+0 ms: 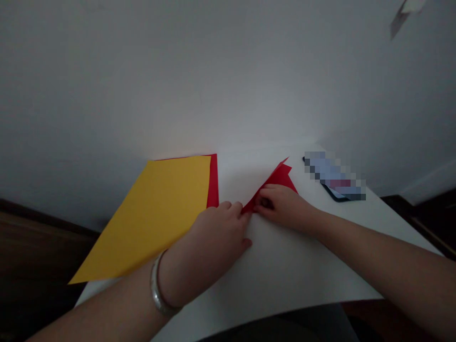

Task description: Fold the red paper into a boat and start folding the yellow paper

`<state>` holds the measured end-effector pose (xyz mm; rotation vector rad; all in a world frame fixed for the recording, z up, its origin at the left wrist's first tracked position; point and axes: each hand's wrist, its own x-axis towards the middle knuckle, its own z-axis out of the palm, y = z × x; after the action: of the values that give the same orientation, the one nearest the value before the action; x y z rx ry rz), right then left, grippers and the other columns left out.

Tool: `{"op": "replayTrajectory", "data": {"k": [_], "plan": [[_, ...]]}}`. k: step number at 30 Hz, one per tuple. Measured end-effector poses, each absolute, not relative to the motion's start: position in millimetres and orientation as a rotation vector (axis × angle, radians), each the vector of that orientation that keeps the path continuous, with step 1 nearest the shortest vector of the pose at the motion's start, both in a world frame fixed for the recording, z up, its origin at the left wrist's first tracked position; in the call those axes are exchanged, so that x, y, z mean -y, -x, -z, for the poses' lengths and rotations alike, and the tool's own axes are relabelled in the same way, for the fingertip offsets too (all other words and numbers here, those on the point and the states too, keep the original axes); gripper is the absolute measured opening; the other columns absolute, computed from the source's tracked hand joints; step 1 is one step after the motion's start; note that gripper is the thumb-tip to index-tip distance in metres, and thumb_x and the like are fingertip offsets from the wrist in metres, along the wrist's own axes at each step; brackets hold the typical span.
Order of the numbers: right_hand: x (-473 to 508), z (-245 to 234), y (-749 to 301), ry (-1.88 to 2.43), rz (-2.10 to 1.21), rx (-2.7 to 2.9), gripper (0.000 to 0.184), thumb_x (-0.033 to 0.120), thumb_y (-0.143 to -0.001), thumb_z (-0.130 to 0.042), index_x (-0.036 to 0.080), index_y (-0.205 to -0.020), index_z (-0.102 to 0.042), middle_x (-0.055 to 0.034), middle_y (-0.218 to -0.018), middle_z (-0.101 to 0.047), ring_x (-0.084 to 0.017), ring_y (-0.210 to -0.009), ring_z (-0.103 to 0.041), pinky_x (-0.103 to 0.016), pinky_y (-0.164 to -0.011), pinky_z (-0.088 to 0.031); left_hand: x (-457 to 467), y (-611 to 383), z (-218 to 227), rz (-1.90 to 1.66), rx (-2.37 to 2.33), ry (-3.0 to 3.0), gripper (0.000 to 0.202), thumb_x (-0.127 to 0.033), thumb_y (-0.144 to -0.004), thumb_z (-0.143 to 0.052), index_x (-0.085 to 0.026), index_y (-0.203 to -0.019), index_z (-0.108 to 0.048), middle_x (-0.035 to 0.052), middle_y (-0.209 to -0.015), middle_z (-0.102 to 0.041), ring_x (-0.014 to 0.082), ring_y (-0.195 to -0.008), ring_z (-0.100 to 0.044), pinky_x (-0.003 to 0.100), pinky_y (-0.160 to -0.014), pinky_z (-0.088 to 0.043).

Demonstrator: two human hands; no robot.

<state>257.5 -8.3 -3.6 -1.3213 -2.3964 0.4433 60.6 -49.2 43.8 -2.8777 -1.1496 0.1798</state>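
Note:
A folded piece of red paper (281, 178) stands partly raised on the white table, its upper end split into pointed flaps. My right hand (280, 204) is closed in a pinch on its lower right edge. At the paper's lower left tip rests my left hand (221, 232), the fingertips touching it and the thumb held apart. A silver bangle (156, 285) circles the left wrist. The left fingers partly cover the paper's lower tip.
A large yellow sheet (153, 209) lies left over red paper (213, 183), its near corner overhanging the white table (285, 270). A phone (335, 178) with a blurred-out screen lies at the right. A pale wall (213, 85) rises behind the table.

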Motion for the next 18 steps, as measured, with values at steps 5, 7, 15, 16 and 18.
{"op": "replayTrajectory", "data": {"k": [5, 7, 15, 16, 18], "plan": [[11, 0, -256, 1.355, -0.441, 2.382, 0.005, 0.017, -0.080, -0.059, 0.016, -0.074, -0.059, -0.0037, -0.077, -0.061, -0.015, -0.071, -0.052, -0.026, -0.063, -0.038, 50, -62, -39, -0.166, 1.126, 2.851, 0.030, -0.037, -0.086, -0.058, -0.014, -0.105, -0.064, 0.0114, -0.101, -0.064, 0.0282, -0.085, -0.062, 0.044, -0.069, -0.056], [11, 0, -255, 1.373, -0.436, 2.378, 0.005, 0.016, -0.080, -0.058, 0.017, -0.075, -0.059, -0.0040, -0.078, -0.061, -0.015, -0.071, -0.052, -0.026, -0.063, -0.038, 50, -62, -39, -0.147, 1.105, 2.845, 0.031, -0.038, -0.086, -0.059, -0.013, -0.104, -0.064, 0.0116, -0.100, -0.063, 0.0286, -0.084, -0.062, 0.044, -0.067, -0.056], [10, 3, -256, 1.326, -0.443, 2.375, 0.007, 0.015, -0.080, -0.057, 0.017, -0.073, -0.055, -0.0029, -0.077, -0.059, -0.014, -0.069, -0.051, -0.026, -0.062, -0.037, 54, -62, -51, -0.291, 1.204, 2.849, 0.025, -0.031, -0.088, -0.054, -0.013, -0.102, -0.065, 0.0121, -0.097, -0.066, 0.0257, -0.077, -0.064, 0.040, -0.062, -0.056], [10, 3, -256, 1.324, -0.447, 2.373, 0.007, 0.015, -0.080, -0.057, 0.017, -0.073, -0.055, -0.0028, -0.076, -0.059, -0.014, -0.069, -0.051, -0.026, -0.062, -0.037, 55, -62, -51, -0.299, 1.212, 2.842, 0.024, -0.030, -0.088, -0.052, -0.014, -0.100, -0.065, 0.0118, -0.096, -0.066, 0.0254, -0.075, -0.064, 0.040, -0.061, -0.055], [10, 2, -255, 1.327, -0.461, 2.366, 0.008, 0.014, -0.079, -0.057, 0.017, -0.072, -0.054, -0.0026, -0.076, -0.058, -0.014, -0.069, -0.051, -0.026, -0.062, -0.037, 55, -62, -51, -0.294, 1.214, 2.833, 0.021, -0.027, -0.090, -0.049, -0.014, -0.094, -0.066, 0.0110, -0.092, -0.066, 0.0247, -0.073, -0.064, 0.039, -0.061, -0.055]]}}
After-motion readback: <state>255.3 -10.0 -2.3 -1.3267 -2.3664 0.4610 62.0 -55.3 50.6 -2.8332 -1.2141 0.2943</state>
